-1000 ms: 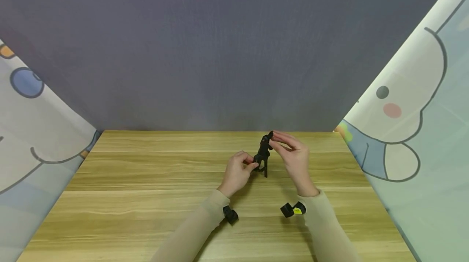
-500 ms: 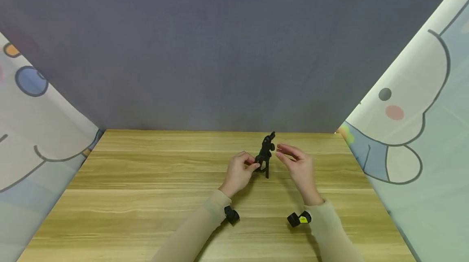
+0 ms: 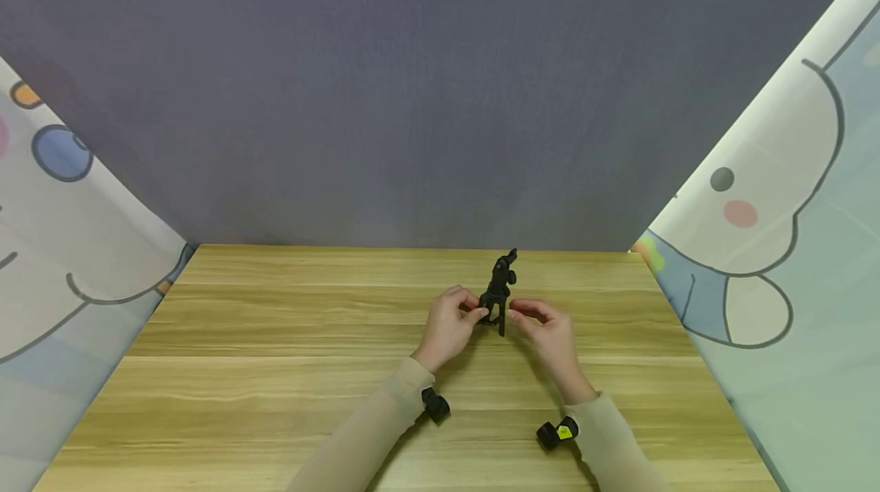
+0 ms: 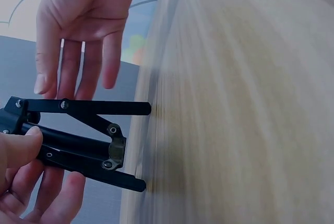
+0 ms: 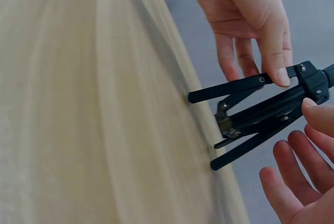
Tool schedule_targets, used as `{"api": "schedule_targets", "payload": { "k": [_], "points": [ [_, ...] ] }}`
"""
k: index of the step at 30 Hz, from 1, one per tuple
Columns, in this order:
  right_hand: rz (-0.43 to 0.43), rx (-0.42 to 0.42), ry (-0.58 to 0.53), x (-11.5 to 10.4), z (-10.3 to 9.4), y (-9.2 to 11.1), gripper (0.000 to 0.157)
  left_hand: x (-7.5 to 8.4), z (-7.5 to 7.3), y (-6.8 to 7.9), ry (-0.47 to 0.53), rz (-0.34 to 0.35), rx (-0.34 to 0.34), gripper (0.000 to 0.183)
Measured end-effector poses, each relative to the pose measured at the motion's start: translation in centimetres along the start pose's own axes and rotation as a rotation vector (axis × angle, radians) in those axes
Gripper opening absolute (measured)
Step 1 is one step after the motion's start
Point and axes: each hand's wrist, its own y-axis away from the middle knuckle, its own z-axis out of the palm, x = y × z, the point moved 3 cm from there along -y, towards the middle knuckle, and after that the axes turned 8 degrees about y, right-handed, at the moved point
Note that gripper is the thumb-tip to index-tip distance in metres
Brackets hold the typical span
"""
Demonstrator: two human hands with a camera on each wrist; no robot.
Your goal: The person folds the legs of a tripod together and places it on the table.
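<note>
A small black tripod (image 3: 499,278) stands upright near the back of the wooden table, legs downward and slightly spread. My left hand (image 3: 445,326) pinches one of its legs, thumb in front and fingers behind. In the left wrist view the tripod's legs (image 4: 104,107) and folding braces show, with leg ends right at the tabletop. My right hand (image 3: 552,339) hovers just right of the legs, fingertips close beside one leg, thumb and fingers apart. The right wrist view shows the right hand (image 5: 308,203) with loosely bent fingers and the thumb overlapping the tripod's upper leg area.
The wooden table (image 3: 275,362) ends at a dark grey panel (image 3: 412,95) behind the tripod. Cartoon-printed side panels (image 3: 763,171) border the left and right. A small black camera is strapped on each sleeve (image 3: 364,431).
My right hand has left the tripod's top, drawn off to the right, then come down beside the legs. The left hand keeps its pinch, and the tripod stays nearly in place.
</note>
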Motion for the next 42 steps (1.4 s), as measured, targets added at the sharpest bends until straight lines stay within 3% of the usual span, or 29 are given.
{"api": "schedule_targets", "payload": {
  "k": [7,17,23,27,31,37,42],
  "points": [
    [0.066,-0.049,-0.031,0.5,1.0,0.5,0.020,0.2,-0.1,0.0,0.004,-0.002,-0.006,0.010],
    [0.019,-0.046,0.013,-2.8,1.4,0.8,0.009,0.1,-0.2,-0.1,0.023,-0.001,-0.020,0.011],
    [0.036,-0.038,-0.070,-0.8,2.2,0.5,0.009,0.0,-0.2,-0.2,0.035,0.002,-0.028,0.012],
    [0.059,-0.018,-0.061,0.5,2.6,0.3,0.009,0.0,-0.2,-0.2,0.042,0.001,-0.025,0.012],
    [0.076,-0.023,-0.075,0.5,2.7,0.3,0.009,0.0,-0.3,-0.2,0.055,-0.006,-0.021,0.011],
    [0.140,-0.094,-0.152,-1.4,1.9,0.7,0.014,-0.2,-0.5,-0.3,0.075,-0.012,-0.036,0.009],
    [0.123,-0.102,-0.150,0.5,1.6,0.5,0.019,-0.3,-0.6,-0.3,0.100,-0.009,-0.049,0.007]
  ]
}}
